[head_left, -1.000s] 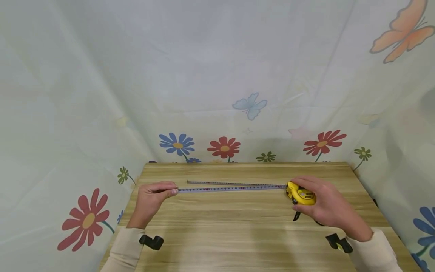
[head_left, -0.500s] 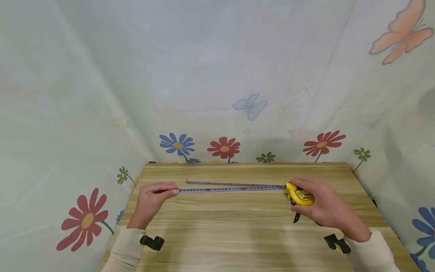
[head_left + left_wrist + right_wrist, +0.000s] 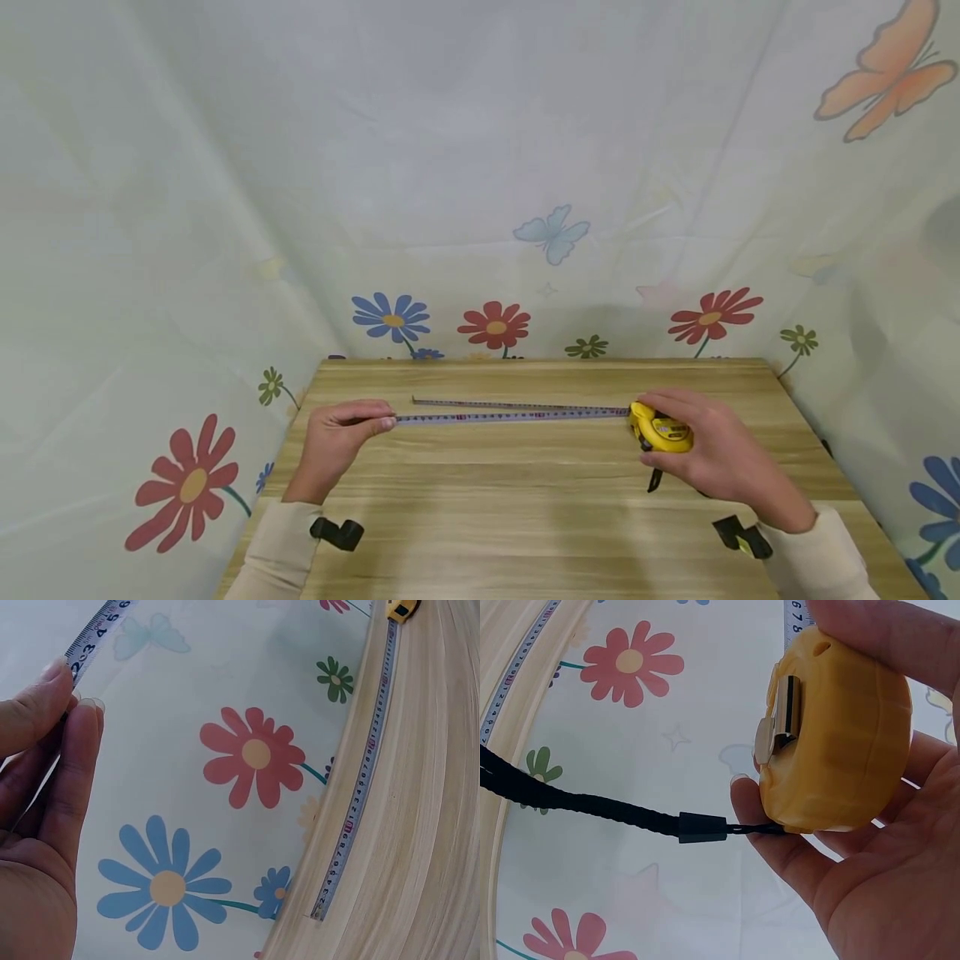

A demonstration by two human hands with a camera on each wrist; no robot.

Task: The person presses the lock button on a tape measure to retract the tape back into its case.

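Observation:
A yellow tape measure [image 3: 667,431] is gripped by my right hand [image 3: 723,446], thumb and fingers round its case. Its drawn-out blade [image 3: 510,416] runs left, held above the table, to my left hand [image 3: 337,442], which pinches the end between thumb and fingers. A black wrist cord [image 3: 607,810] hangs off the case in the right wrist view. Behind this blade, a second blade [image 3: 480,404] lies along the tabletop. In the left wrist view that strip leads to a yellow-and-black case [image 3: 403,609], partly cut off by the frame edge.
Both blades are over a wood-grain table [image 3: 495,533]. A pale cloth backdrop [image 3: 465,167] printed with flowers and butterflies rises behind the table and at both sides. Black camera mounts sit at both wrists, over beige sleeves [image 3: 281,542].
Both hands stay almost still. My right hand and the tape measure have shifted very slightly left, and my left hand a touch right; both grips stay as they were.

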